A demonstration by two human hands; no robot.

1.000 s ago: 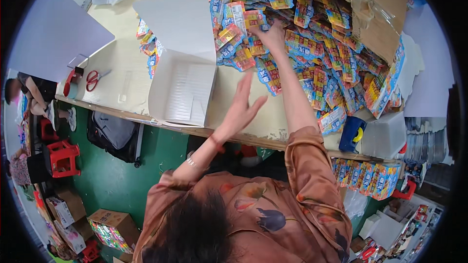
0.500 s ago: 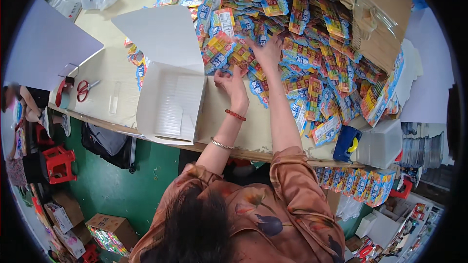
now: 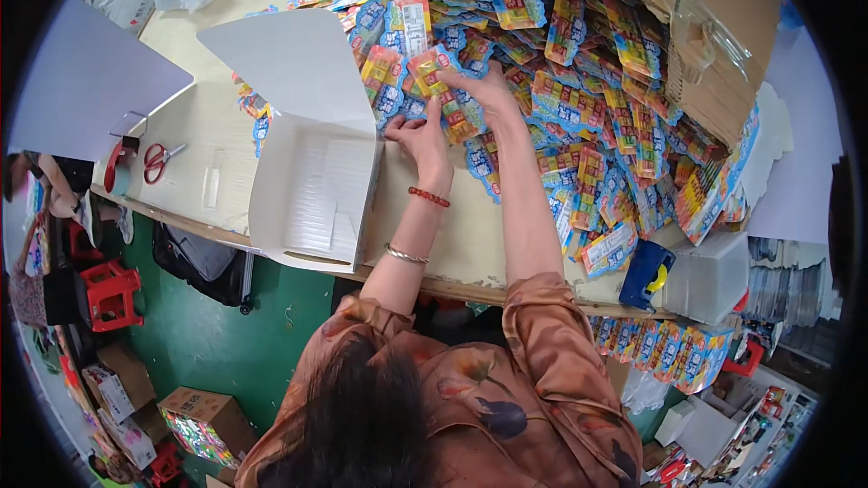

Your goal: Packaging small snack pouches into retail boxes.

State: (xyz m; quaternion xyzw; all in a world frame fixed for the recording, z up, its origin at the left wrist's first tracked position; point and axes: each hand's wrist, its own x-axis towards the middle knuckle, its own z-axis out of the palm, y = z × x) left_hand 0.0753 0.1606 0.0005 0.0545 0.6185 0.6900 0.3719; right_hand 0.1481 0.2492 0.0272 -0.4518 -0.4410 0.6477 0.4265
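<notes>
A loose pile of colourful candy blister packs (image 3: pixel 565 99) covers the table in front of me. My right hand (image 3: pixel 493 98) grips a candy pack (image 3: pixel 445 81) at its right side, thumb across the front. Below that pack my left hand (image 3: pixel 423 140) is partly curled, its fingertips pinching at the lower edge. Another pack (image 3: pixel 383 72) lies just left of the held one, above my left hand; whether it is touched is hard to tell. Left of my hands stands an open white box (image 3: pixel 316 190), lid raised, with no packs showing inside.
A big cardboard carton (image 3: pixel 719 45) lies at the far right behind the pile. A blue tape dispenser (image 3: pixel 646 276) and a translucent plastic bin (image 3: pixel 707 278) stand at the right front edge. Red-handled scissors (image 3: pixel 155 163) lie at left, near a white panel (image 3: pixel 99 90).
The packs at my hands have spread apart and one is turned more upright. My right hand has shifted slightly left, its thumb now over the pack; the left hand has moved slightly left.
</notes>
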